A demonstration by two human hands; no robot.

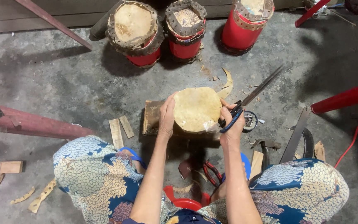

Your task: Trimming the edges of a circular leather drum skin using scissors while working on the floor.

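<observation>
Nearest the camera are the person's knees in blue and cream patterned cloth (92,174), spread either side of a red stool (185,202), with both bare forearms reaching forward between them.

The right hand (231,124) has its grip closed through the blue handles of a pair of long scissors (251,98); the blades point up and to the right, away from the work, and look nearly shut. The left hand (166,116) is wrapped around the left edge of a round tan hide disc (197,108), fingers curled over its rim, holding it firm. The disc sits on top of a wooden block (152,117) on the concrete floor (63,79), just in front of the knees.

The step in hand looks like trimming the disc's edge: a curved offcut (228,83) lies just beyond it. The next cut would call for bringing the blades back to the rim and turning the disc with the left hand.

Further out, a saw (296,135) and a hammer (266,146) lie to the right, red pliers (212,172) by the stool, and three red drums (185,29) stand at the far side.
</observation>
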